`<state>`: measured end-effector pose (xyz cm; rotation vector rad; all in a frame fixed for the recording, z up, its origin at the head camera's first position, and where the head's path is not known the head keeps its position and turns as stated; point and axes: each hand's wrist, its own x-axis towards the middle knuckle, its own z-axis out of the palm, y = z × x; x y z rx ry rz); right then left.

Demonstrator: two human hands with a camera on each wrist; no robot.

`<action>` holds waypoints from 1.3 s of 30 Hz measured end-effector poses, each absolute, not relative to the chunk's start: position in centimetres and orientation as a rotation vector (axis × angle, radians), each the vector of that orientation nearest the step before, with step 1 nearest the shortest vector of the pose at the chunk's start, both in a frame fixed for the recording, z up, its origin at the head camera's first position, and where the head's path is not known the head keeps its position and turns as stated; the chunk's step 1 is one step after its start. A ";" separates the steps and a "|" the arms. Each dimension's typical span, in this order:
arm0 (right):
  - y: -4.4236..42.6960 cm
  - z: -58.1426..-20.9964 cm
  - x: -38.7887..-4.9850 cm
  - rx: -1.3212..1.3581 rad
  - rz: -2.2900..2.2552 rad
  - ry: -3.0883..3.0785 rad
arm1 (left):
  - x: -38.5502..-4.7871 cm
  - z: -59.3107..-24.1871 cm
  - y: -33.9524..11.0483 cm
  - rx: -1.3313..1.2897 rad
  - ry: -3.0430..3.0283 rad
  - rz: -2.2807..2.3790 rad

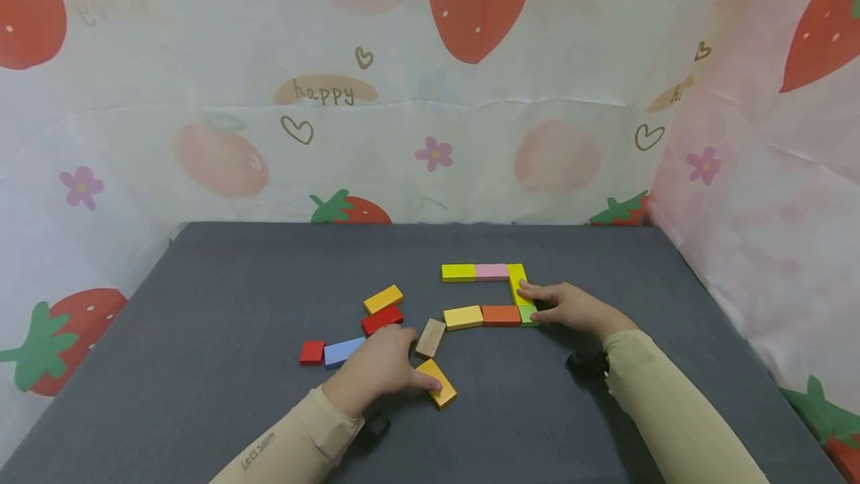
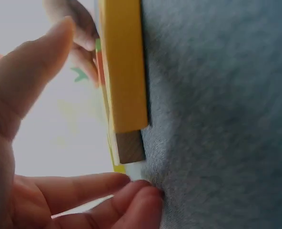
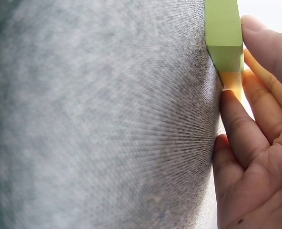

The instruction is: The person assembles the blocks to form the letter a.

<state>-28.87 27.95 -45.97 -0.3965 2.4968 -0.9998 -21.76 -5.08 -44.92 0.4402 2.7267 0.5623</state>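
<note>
My left hand [image 1: 379, 364] hovers low over the table, thumb spread from the fingers. Its thumb overlaps an orange-yellow block [image 1: 440, 387]; the left wrist view shows a gap between that thumb [image 2: 41, 62] and the orange-yellow block [image 2: 124, 67]. A plain wooden block [image 1: 431, 337] lies just beyond. The fingers partly cover a blue block [image 1: 341, 352] and a red block [image 1: 381, 319]. On the right, my right hand [image 1: 571, 306] has its fingertips at an upright-lying yellow block [image 1: 516, 281] and its thumb at a small green block [image 1: 528, 315], without curling round either.
A yellow block [image 1: 459, 273] and a pink block [image 1: 492, 272] form a row at the back. Nearer lie a pale yellow block [image 1: 463, 318] and an orange-red block [image 1: 501, 316]. Leftward are another orange-yellow block [image 1: 383, 299] and a small red block [image 1: 312, 352], all on the grey tabletop [image 1: 235, 282].
</note>
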 end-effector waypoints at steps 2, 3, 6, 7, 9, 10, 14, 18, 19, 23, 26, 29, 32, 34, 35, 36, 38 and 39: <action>27.9 -45.9 -28.9 -0.396 -1.011 2.491 | -22.3 -44.9 -5.1 0.453 2.702 0.621; 27.9 -45.9 -28.9 -0.396 -1.012 2.491 | -22.7 -44.9 -5.1 0.457 2.685 0.650; 27.9 -45.9 -28.9 -0.397 -1.006 2.496 | -23.6 -44.8 -5.1 0.460 2.631 0.739; 27.9 -46.0 -29.0 -0.395 -1.006 2.497 | -24.0 -44.8 -5.1 0.468 2.617 0.759; 27.9 -46.0 -29.0 -0.389 -1.002 2.499 | -24.6 -44.7 -5.0 0.494 2.591 0.792; 27.9 -46.1 -29.0 -0.386 -1.001 2.499 | -24.8 -44.8 -5.0 0.507 2.579 0.802; 27.9 -46.2 -28.9 -0.380 -1.010 2.496 | -25.5 -44.9 -4.8 0.552 2.557 0.789; 27.9 -46.1 -28.8 -0.384 -1.014 2.492 | -25.7 -44.8 -4.8 0.563 2.549 0.776; 27.9 -46.0 -28.8 -0.387 -1.011 2.494 | -25.7 -44.8 -4.8 0.567 2.549 0.776; 27.9 -46.0 -28.8 -0.394 -1.004 2.498 | -25.6 -44.7 -4.7 0.551 2.545 0.786; 27.9 -46.0 -28.8 -0.399 -0.999 2.501 | -25.4 -44.8 -4.6 0.515 2.536 0.788; 27.9 -46.0 -28.9 -0.395 -0.991 2.504 | -25.2 -44.8 -4.5 0.485 2.532 0.784; 27.9 -46.0 -28.9 -0.382 -0.987 2.502 | -25.1 -44.7 -4.3 0.464 2.531 0.787; 27.9 -46.0 -28.9 -0.377 -0.987 2.499 | -25.0 -44.6 -4.3 0.450 2.532 0.788; 27.9 -46.0 -28.8 -0.376 -0.988 2.498 | -25.0 -44.6 -4.2 0.447 2.535 0.781; 27.9 -45.9 -28.8 -0.376 -0.990 2.496 | -24.9 -44.6 -4.2 0.437 2.533 0.785; 27.9 -45.9 -28.8 -0.380 -0.995 2.494 | -24.9 -44.6 -4.2 0.421 2.529 0.792; 27.9 -45.9 -28.8 -0.384 -0.996 2.495 | -24.9 -44.6 -4.2 0.411 2.525 0.796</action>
